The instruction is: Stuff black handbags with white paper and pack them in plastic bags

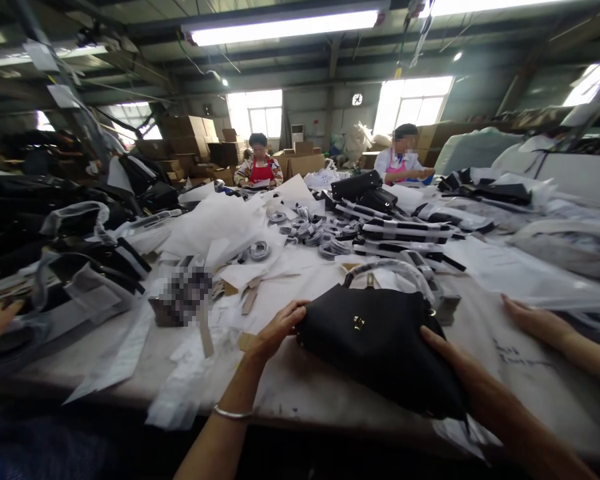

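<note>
A black handbag (375,340) with a small gold clasp rests on the white-covered table in front of me, tilted down to the right. Its handle (390,268) is wrapped in clear plastic and arches up behind the top edge. At the bag's left end, my left hand (279,328), with a silver bangle on the wrist, grips the upper corner. My right hand (447,357) holds the right side, its thumb on the front face and the other fingers hidden behind the bag.
Coiled wrapped straps (313,230), white paper sheets (215,223) and stacked black pieces (405,230) fill the table's middle. Wrapped black bags (95,260) lie at left. Other people's hands (540,323) reach in at both edges. Two co-workers (259,167) sit across the table.
</note>
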`<state>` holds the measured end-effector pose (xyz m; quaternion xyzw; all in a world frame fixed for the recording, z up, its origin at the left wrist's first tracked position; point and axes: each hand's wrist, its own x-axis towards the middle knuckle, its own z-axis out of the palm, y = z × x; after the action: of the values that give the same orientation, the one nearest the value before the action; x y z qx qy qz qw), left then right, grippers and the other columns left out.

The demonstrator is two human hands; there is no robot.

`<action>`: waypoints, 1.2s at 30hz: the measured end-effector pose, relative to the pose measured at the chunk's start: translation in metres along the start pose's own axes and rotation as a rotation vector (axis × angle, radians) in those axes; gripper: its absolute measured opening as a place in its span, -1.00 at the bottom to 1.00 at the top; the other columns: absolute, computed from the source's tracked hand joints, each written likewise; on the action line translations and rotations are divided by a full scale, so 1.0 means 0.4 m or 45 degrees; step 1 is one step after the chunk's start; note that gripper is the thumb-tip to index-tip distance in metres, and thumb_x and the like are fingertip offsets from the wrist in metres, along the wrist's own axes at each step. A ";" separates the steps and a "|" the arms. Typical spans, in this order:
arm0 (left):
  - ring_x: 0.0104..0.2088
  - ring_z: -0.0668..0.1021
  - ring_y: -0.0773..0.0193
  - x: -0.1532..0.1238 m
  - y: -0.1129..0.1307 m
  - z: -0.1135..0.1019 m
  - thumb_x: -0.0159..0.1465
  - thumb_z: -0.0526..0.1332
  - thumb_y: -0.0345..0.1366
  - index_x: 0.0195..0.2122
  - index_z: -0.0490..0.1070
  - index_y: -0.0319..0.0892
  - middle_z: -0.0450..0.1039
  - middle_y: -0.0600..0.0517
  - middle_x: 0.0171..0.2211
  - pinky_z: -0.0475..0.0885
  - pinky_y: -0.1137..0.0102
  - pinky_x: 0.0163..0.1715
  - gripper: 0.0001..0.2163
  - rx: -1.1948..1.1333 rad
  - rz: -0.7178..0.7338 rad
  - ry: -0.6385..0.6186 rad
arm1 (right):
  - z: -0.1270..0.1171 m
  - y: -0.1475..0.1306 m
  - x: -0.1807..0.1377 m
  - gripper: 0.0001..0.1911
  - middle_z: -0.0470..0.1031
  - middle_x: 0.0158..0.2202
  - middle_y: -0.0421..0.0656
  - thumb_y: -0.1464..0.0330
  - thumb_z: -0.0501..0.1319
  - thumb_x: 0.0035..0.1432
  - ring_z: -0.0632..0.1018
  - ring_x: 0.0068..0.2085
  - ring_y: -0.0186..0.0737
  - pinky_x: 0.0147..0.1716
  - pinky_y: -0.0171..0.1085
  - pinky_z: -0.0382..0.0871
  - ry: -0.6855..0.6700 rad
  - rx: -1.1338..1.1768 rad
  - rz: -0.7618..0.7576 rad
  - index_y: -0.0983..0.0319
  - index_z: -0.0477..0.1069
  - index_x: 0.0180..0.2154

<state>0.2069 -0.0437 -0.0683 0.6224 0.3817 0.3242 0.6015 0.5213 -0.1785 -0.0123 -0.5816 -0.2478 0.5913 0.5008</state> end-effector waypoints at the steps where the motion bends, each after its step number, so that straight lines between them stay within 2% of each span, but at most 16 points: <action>1: -0.01 0.50 0.07 -0.007 0.005 0.011 0.27 0.15 0.11 0.15 0.33 -0.15 0.46 -0.09 0.02 0.44 0.25 -0.08 -0.45 -0.017 0.007 -0.010 | 0.004 0.004 0.001 -0.29 0.67 -0.31 -0.04 0.10 0.39 0.06 0.67 -0.34 0.03 -0.38 -0.16 0.62 0.008 -0.032 0.000 0.25 0.36 0.18; 4: 0.08 0.47 0.02 -0.048 0.042 0.021 0.23 0.23 0.08 0.18 0.30 -0.17 0.44 -0.13 0.08 0.38 0.23 0.05 -0.41 0.025 0.069 0.079 | 0.001 0.021 0.018 -0.32 0.67 -0.33 -0.02 -0.01 0.31 0.08 0.68 -0.30 0.09 -0.33 -0.12 0.62 0.012 -0.060 -0.049 0.27 0.43 0.12; 7: 0.15 0.44 -0.02 -0.115 0.087 0.007 0.24 0.22 0.09 0.23 0.26 -0.14 0.40 -0.14 0.15 0.34 0.19 0.12 -0.39 0.201 0.142 0.245 | -0.003 0.041 0.068 -0.31 0.66 -0.21 0.04 -0.12 0.20 0.11 0.66 -0.18 0.17 -0.20 -0.02 0.61 -0.008 -0.206 -0.157 0.26 0.49 0.05; 9: 0.15 0.45 -0.04 -0.160 0.097 -0.003 0.26 0.20 0.09 0.25 0.24 -0.10 0.40 -0.13 0.15 0.35 0.15 0.13 -0.39 0.433 0.126 0.376 | -0.002 0.054 0.118 -0.26 0.60 -0.03 0.07 -0.14 0.22 0.07 0.61 -0.03 0.21 -0.06 0.05 0.55 0.038 -0.333 -0.271 0.24 0.44 0.11; 12: 0.14 0.47 -0.06 -0.207 0.074 -0.010 0.29 0.17 0.06 0.19 0.33 -0.11 0.45 -0.13 0.11 0.37 0.06 0.12 -0.48 0.947 -0.004 0.566 | 0.004 0.058 0.180 -0.03 0.41 0.20 0.12 -0.07 0.36 -0.08 0.47 0.16 0.23 0.10 0.12 0.41 0.197 -0.530 -0.527 0.24 0.21 0.27; 13: 0.14 0.47 -0.07 -0.215 0.063 -0.009 0.30 0.16 0.05 0.16 0.36 -0.13 0.44 -0.14 0.13 0.38 0.04 0.12 -0.50 1.104 -0.008 0.618 | 0.008 0.051 0.187 -0.02 0.38 0.22 0.12 -0.06 0.36 -0.07 0.46 0.17 0.22 0.12 0.14 0.39 0.235 -0.624 -0.621 0.24 0.18 0.29; 15: 0.19 0.42 -0.08 -0.220 0.052 -0.001 0.33 0.14 0.06 0.17 0.35 -0.16 0.37 -0.18 0.20 0.36 0.01 0.15 -0.49 1.352 0.124 0.676 | 0.023 0.027 0.179 -0.19 0.39 0.22 0.07 -0.05 0.30 0.04 0.47 0.16 0.18 0.13 0.16 0.36 0.209 -0.880 -0.846 0.18 0.27 0.24; 17: 0.27 0.33 -0.09 -0.211 0.061 0.016 0.31 0.17 0.08 0.22 0.30 -0.15 0.29 -0.19 0.26 0.28 -0.02 0.22 -0.44 1.534 0.350 0.611 | 0.053 -0.007 0.150 -0.40 0.43 0.19 -0.02 0.01 0.27 0.12 0.45 0.18 0.13 0.19 0.13 0.30 0.030 -1.125 -1.032 0.11 0.40 0.14; 19: 0.32 0.25 -0.11 -0.193 0.083 0.040 0.25 0.24 0.11 0.26 0.25 -0.14 0.25 -0.19 0.29 0.17 -0.06 0.27 -0.36 1.662 0.521 0.444 | 0.096 -0.036 0.122 -0.47 0.43 0.20 -0.06 0.06 0.30 0.13 0.40 0.22 0.09 0.25 0.09 0.22 -0.228 -1.312 -1.145 0.08 0.45 0.11; 21: 0.34 0.20 -0.14 -0.171 0.098 0.064 0.17 0.32 0.13 0.30 0.20 -0.16 0.22 -0.21 0.31 0.08 -0.10 0.30 -0.24 1.732 0.572 0.256 | 0.142 -0.046 0.107 -0.33 0.36 0.26 -0.04 0.05 0.35 0.07 0.32 0.28 0.10 0.29 0.10 0.14 -0.464 -1.449 -1.156 0.10 0.39 0.19; 24: 0.33 0.21 -0.20 -0.145 0.085 0.090 0.06 0.40 0.13 0.33 0.13 -0.20 0.17 -0.30 0.32 0.06 -0.16 0.29 -0.10 1.771 0.481 0.081 | 0.189 -0.021 0.110 0.09 0.14 0.38 0.05 0.02 0.47 -0.18 0.13 0.37 0.21 0.34 0.19 -0.08 -0.699 -1.675 -1.052 0.17 0.16 0.34; 26: 0.30 0.27 -0.23 -0.137 0.059 0.098 0.06 0.42 0.09 0.35 0.10 -0.18 0.19 -0.33 0.30 0.10 -0.21 0.25 -0.08 1.767 0.397 0.020 | 0.199 0.008 0.118 0.21 0.06 0.40 0.08 0.08 0.50 -0.25 0.07 0.39 0.25 0.34 0.23 -0.14 -0.764 -1.807 -0.892 0.19 0.04 0.38; 29: 0.25 0.34 -0.25 -0.137 0.026 0.107 0.09 0.45 -0.04 0.35 0.10 -0.07 0.27 -0.28 0.27 0.09 -0.31 0.20 -0.14 1.755 0.317 -0.025 | 0.196 0.039 0.122 0.12 0.05 0.41 0.04 0.23 0.44 -0.13 0.07 0.39 0.22 0.33 0.23 -0.12 -0.784 -1.876 -0.718 0.15 -0.02 0.40; 32: 0.24 0.35 -0.25 -0.147 0.009 0.116 0.12 0.45 -0.12 0.33 0.14 0.00 0.31 -0.22 0.25 0.06 -0.37 0.18 -0.22 1.741 0.273 -0.036 | 0.190 0.047 0.116 0.05 0.03 0.41 0.02 0.31 0.38 -0.07 0.05 0.40 0.22 0.33 0.23 -0.11 -0.829 -1.894 -0.668 0.12 -0.04 0.40; 36: 0.22 0.39 -0.22 -0.167 -0.017 0.116 0.22 0.37 -0.13 0.31 0.17 0.07 0.34 -0.16 0.24 0.08 -0.39 0.16 -0.34 1.700 0.292 -0.060 | 0.186 0.054 0.101 0.08 0.02 0.41 0.06 0.42 0.34 -0.13 0.05 0.39 0.26 0.32 0.27 -0.09 -0.898 -1.938 -0.672 0.14 -0.05 0.40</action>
<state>0.2128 -0.1249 -0.0743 0.9039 0.4184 0.0672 0.0581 0.4523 -0.1294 -0.0341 -0.4648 -0.8413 0.2758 -0.0082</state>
